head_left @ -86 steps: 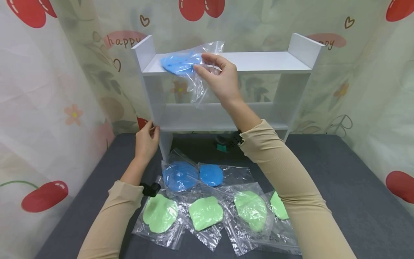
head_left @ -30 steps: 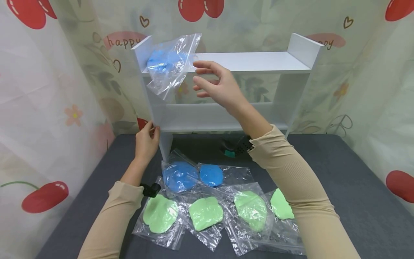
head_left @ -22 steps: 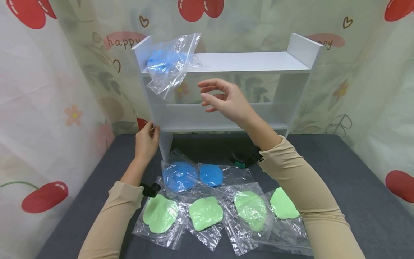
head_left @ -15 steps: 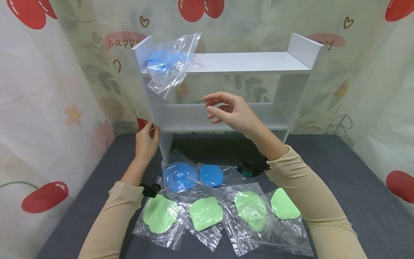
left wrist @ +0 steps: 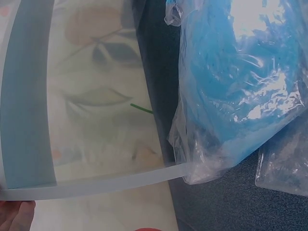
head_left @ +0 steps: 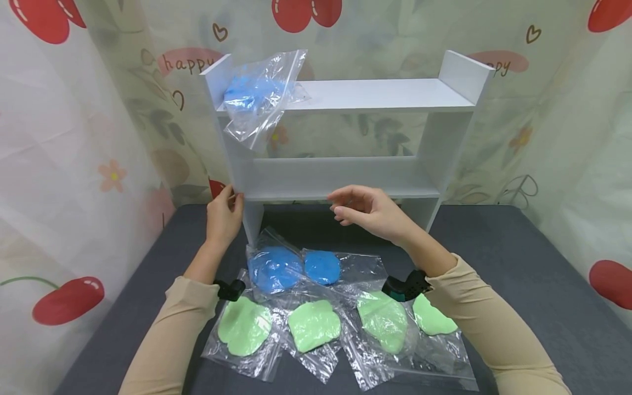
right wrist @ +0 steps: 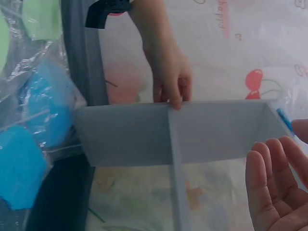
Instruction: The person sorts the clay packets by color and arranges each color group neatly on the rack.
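Seemingly between placements: bagged blue piece (head_left: 253, 94) sits atop white shelf (head_left: 306, 178), right hand (head_left: 370, 214) empty, thumb and fingers apart, left hand (head_left: 224, 216) gripping shelf's side; next move probably calls for another from the tabletop (head_left: 538, 274).

The shelf (head_left: 380, 93) that the left hand (head_left: 223, 220) pinches is plain white; the bag (head_left: 257, 99) above that hand shows bright blue through clear plastic. Lower than the right hand (head_left: 372, 213), blue pieces (head_left: 274, 269) and light green pieces (head_left: 315, 325) lie on a dark grey table (head_left: 498, 249). Beyond both, the pale curtain (head_left: 375, 44) carries red cherries (head_left: 291, 13), brown hearts (head_left: 214, 32) and orange flowers (head_left: 112, 176).
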The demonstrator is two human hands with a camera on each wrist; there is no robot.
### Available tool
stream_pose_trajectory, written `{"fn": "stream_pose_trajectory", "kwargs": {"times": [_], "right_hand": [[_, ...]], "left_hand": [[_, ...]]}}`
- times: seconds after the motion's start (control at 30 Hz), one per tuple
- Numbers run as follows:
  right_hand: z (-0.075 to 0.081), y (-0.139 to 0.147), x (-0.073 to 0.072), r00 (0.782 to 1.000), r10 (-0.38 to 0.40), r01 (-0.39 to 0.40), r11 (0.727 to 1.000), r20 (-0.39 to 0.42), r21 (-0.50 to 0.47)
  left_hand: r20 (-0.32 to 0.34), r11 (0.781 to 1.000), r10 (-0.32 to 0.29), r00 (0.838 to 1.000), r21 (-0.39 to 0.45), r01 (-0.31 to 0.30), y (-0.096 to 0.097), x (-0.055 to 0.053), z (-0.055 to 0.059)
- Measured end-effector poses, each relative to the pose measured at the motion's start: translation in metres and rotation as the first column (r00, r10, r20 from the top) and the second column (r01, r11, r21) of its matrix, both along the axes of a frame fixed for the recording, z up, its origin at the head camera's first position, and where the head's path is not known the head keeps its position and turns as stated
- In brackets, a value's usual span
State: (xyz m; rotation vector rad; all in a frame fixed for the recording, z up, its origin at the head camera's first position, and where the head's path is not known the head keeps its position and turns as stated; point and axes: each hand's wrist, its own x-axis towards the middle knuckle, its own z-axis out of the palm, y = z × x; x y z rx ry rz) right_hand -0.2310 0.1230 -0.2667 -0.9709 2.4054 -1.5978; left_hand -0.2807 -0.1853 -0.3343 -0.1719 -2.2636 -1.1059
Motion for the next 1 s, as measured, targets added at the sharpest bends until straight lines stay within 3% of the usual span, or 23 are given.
{"fn": "stream_pose_trajectory", "kwargs": {"times": [0.37, 0.67, 1.0], "right_hand": [[-0.045, 0.018, -0.001, 0.996, -0.007, 0.002, 0.998, 0.086, 0.060], [-0.085, 0.027, -0.011, 0.990, 0.004, -0.017, 0.996, 0.139, 0.089], [-0.116, 0.035, -0.023, 0.985, -0.033, 0.012, 0.992, 0.168, 0.129]], "left_hand": [[-0.017, 1.000, -0.004, 1.000, -0.001, 0.004, 0.000, 0.001, 0.000], [-0.024, 1.000, -0.018, 1.000, 0.004, 0.018, -0.001, 0.001, -0.001], [-0.033, 1.000, -0.019, 0.999, 0.004, 0.019, -0.001, 0.002, -0.001]]}}
